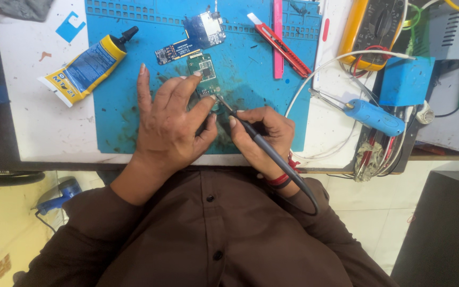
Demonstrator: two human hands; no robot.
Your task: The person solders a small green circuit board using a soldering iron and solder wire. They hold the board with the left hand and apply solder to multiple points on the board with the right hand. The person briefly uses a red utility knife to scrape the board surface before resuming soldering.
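A blue work mat (134, 122) lies under both your hands. Your left hand (170, 121) presses flat, fingers spread, on the green circuit board (204, 72). Your right hand (261, 133) grips a black probe (256, 139), its tip touching the board's near end.

Head view — steeply down, close
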